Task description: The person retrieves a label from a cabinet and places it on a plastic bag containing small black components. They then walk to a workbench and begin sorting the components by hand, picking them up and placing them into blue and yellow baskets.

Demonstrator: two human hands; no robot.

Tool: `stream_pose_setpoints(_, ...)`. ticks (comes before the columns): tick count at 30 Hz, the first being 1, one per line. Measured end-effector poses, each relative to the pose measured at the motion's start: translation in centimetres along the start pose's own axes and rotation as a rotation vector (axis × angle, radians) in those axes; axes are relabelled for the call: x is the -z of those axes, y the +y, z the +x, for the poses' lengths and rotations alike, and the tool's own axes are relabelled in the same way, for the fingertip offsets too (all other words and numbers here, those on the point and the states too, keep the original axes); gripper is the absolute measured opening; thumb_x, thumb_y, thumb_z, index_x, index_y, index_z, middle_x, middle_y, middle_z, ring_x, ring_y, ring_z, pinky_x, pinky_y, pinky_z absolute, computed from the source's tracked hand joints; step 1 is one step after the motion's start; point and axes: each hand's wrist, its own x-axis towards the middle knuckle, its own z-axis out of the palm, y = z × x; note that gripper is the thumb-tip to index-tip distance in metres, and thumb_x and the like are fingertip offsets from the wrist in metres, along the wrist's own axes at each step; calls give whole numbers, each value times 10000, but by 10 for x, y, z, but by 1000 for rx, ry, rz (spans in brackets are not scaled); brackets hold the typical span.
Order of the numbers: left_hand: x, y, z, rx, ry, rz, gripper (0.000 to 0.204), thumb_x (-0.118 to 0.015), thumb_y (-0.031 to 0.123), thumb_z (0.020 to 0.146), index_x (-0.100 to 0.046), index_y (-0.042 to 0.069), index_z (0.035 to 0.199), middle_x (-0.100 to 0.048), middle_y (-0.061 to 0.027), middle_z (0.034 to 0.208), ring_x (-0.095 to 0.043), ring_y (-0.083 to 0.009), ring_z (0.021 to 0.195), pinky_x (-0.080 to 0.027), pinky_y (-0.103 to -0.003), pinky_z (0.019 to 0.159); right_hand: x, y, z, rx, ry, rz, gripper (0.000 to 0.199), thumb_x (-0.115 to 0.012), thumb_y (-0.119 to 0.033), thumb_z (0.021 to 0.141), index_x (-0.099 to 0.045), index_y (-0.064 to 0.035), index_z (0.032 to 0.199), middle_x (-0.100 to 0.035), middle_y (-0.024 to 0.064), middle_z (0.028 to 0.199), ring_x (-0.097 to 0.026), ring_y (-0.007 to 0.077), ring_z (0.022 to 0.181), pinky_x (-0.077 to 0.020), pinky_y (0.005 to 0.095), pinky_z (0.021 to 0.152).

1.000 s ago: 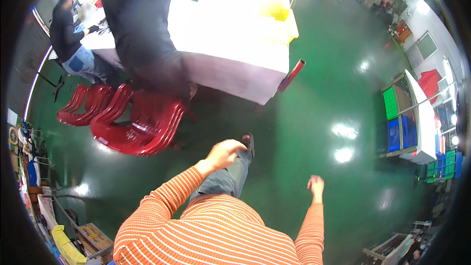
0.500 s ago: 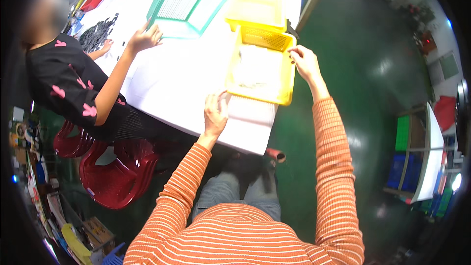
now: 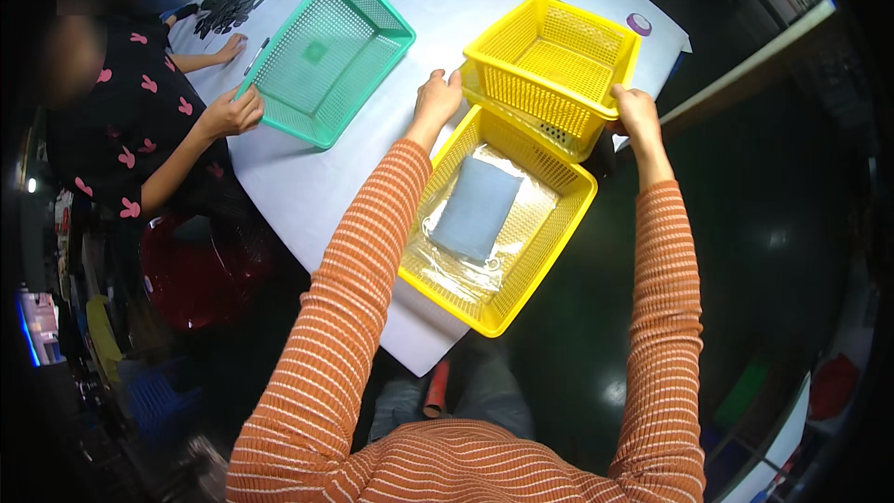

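Both my hands are at a yellow plastic basket [image 3: 559, 84] on the far side. My right hand [image 3: 640, 121] grips its right rim near the near corner. At its left near corner is my left hand [image 3: 436, 102], with fingers closed against the basket's edge. Closer to me stands a second yellow basket [image 3: 545, 256], partly overlapped by the far one. Inside it lies a grey-blue flat pad [image 3: 477, 210] on clear plastic bags [image 3: 535, 196].
A person on the left holds a green basket [image 3: 317, 74] by its rim. Beyond it, dark small pieces [image 3: 240, 2] are heaped on the white-covered table [image 3: 307, 196]. A purple tape roll [image 3: 639, 24] sits at the far right, and a red chair [image 3: 186, 270] stands at left.
My hands have moved from the near yellow basket to the far one and taken hold of it. The green basket has been lowered toward the table. My view has shifted.
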Motion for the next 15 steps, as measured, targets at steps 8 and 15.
stream_pose_setpoints(8, -16, 65, 47, 128, -92, -498, 271, -516, 69, 769, -597, -121, 945, -648, -227, 812, -663, -276, 592, -563, -346, 471, 67, -21, -39, 320, -8, 499, 220, -475, -196, 869, -563, -13, 954, -563, 46, 777, -503, 104, 584, -390, 230, 508)
stream_pose_setpoints(15, 5, 83, 124, 327, 256, -766, 471, -466, -70, 813, -242, -101, 1226, -373, -300, 1291, -566, -429, 1018, -620, -390, 586, 66, -6, -103, 342, -59, 670, 224, -476, -129, 868, -519, 16, 1034, -588, 57, 911, -539, 101, 763, -428, 230, 698)
